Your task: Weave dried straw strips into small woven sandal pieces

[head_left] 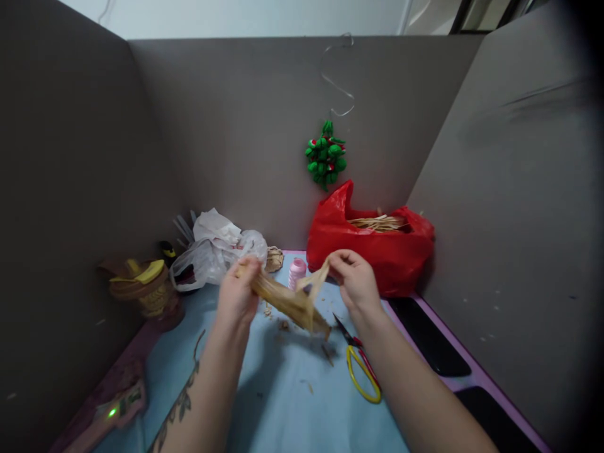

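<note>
My left hand (240,290) is closed round one end of a bundle of dry, tan corn husk (287,301), held above the blue cloth. Between thumb and fingers, my right hand (353,280) pinches a pale strip (318,283) that peels up from the bundle's far part. The strip is still joined to the bundle there. Below my right wrist lie scissors (361,371) with one yellow and one red handle, their blades pointing away from me. Small dry scraps (283,325) are scattered on the cloth under the bundle.
A red plastic bag (368,258) of dry fibres stands at the back right. White plastic bags (212,248), a pink thread spool (297,272) and a woven pot (153,292) are further left. Black flat objects (429,336) line the right edge. Grey panels (245,138) enclose the table.
</note>
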The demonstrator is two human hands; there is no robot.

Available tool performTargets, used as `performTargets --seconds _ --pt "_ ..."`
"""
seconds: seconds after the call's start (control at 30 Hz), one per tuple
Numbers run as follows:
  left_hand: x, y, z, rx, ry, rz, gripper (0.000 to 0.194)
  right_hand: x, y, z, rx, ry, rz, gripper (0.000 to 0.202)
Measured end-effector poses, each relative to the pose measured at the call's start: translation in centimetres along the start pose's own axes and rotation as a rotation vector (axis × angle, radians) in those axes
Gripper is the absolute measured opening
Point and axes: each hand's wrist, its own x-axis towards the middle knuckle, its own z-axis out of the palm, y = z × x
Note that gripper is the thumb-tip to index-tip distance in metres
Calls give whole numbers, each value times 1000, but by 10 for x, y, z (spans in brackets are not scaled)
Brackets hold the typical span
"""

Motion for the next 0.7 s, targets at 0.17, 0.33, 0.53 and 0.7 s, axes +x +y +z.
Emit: performTargets --seconds 0.17,0.33,0.53,0.7 --pt "31 45 -53 -62 326 295 23 51 -18 -69 71 432 -134 25" --pt "29 47 -51 -48 372 348 24 57 -40 -96 68 404 -175 23" --pt "-10 -3 12 111 -61 -25 27 -3 -48 -20 -172 -325 92 14" --pt "-24 -22 25 -43 -144 -166 30 -42 -20 27 -503 -612 0 4"
